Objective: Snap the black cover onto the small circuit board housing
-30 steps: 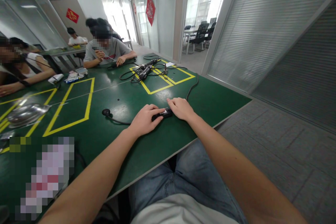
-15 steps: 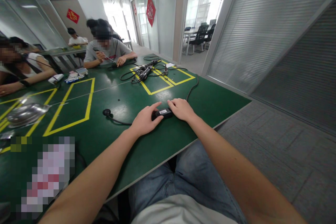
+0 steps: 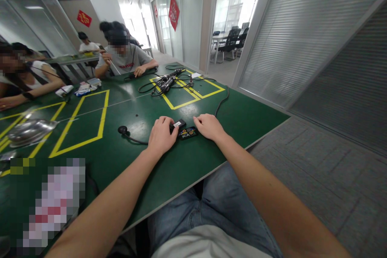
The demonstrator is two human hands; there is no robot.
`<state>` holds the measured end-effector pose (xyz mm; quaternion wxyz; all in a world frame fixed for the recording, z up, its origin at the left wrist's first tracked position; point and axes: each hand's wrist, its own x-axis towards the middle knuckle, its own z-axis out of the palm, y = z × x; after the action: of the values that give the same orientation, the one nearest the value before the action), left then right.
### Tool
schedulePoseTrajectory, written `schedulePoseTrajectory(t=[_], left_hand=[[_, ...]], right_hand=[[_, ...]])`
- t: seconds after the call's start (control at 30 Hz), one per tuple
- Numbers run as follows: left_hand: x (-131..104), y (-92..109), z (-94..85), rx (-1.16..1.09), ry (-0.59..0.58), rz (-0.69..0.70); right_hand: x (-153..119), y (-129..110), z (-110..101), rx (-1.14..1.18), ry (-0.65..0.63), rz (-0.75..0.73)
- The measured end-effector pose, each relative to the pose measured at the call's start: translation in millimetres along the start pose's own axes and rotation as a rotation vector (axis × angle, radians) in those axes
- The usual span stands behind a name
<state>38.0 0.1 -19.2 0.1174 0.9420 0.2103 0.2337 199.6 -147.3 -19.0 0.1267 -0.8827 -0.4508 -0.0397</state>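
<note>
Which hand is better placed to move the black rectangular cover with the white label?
Left, probably: the left hand holds that cover, while the right hand is beside the open black casing.

Looks out from the wearer's head, facing forward and down across the green counter (image 3: 250, 109). Sits near enough to catch the jeans (image 3: 232, 197) in the lower middle and, from the bottom edge upward, both forearms (image 3: 263, 181), with the left hand (image 3: 163, 134) and right hand (image 3: 209, 125) close to mid-frame. Spreads wide to take in a co-worker (image 3: 125, 58) at upper left, blinds (image 3: 317, 28) at upper right and, farther off, a corridor (image 3: 163, 55) at the top.
</note>
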Motion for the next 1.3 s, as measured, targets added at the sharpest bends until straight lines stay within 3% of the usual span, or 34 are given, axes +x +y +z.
schedulePoseTrajectory(t=[0.13,0.27,0.37,0.57,0.77,1.3], left_hand=[[-2.0,2.5,-5.9,0.123,0.008,0.048],[-1.8,4.7,-8.3,0.177,-0.076,0.082],[-1.0,5.9,-7.9,0.203,-0.119,0.074],[-0.1,9.0,-9.6,0.202,-0.098,0.024],[0.1,10.6,-11.1,0.244,-0.176,0.019],[-0.7,-1.1,-4.0,0.204,-0.041,0.054]], right_hand=[[-2.1,-4.3,-2.7,-0.041,-0.004,-0.002],[-3.4,-7.6,-4.6,-0.058,-0.008,0.005],[-3.4,-6.9,-4.7,-0.057,0.005,0.006],[-2.4,-1.4,-1.0,-0.016,0.084,0.02],[-2.1,-2.6,0.2,-0.008,0.051,0.039],[-0.9,-5.1,-6.1,-0.012,-0.009,0.036]])
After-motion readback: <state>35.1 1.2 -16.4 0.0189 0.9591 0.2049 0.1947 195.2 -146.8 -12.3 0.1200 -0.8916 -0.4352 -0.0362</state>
